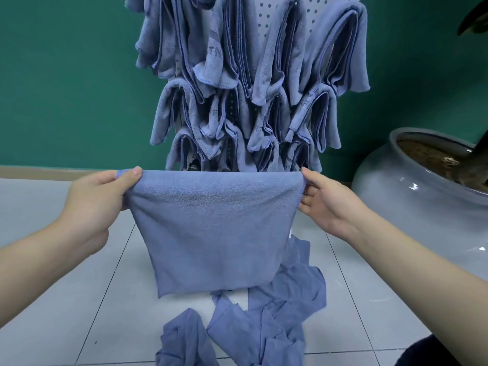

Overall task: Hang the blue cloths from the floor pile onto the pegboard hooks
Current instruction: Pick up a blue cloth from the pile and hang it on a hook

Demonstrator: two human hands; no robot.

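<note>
A blue cloth [214, 225] hangs spread out flat between my hands, in front of the pegboard. My left hand [105, 199] pinches its top left corner. Its top right corner is pinched by my right hand [326, 202]. Below it, a pile of crumpled blue cloths [264, 320] lies on the tiled floor. The white pegboard [264, 25] stands against the green wall, almost covered by several blue cloths [237, 83] hanging folded from its hooks. The hooks themselves are hidden by fabric.
A large grey ceramic planter [422, 196] with soil and a plant stem stands on the floor at the right. A dark leaf [475, 19] shows at the top right. Light grey floor tiles [66, 299] spread to the left.
</note>
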